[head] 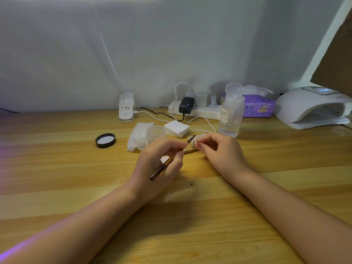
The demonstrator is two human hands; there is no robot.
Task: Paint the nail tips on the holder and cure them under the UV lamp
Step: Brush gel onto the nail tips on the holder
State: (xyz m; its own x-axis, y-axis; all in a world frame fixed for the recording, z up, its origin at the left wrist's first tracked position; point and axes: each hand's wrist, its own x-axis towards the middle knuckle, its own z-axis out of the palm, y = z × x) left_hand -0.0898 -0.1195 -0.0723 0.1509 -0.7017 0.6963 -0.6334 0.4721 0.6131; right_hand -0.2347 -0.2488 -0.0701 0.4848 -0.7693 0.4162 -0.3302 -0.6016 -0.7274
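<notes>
My left hand (159, 162) grips a dark-handled nail brush (163, 167) like a pen, its tip pointing up and right. The brush tip meets a pale nail tip (199, 139) pinched in the fingers of my right hand (222, 151). A small golden holder piece (190, 151) shows between the two hands, mostly hidden by them. The white UV lamp (312, 109) stands at the far right of the wooden table (76, 187), its opening facing me.
Behind my hands are a clear small jar (155, 132), its black lid (105, 140), a folded wipe (138, 138), a stack of white pads (176, 128), a clear pump bottle (230, 113), a purple tissue pack (257, 106), a power strip (198, 109) with cables and a lamp clamp (126, 107).
</notes>
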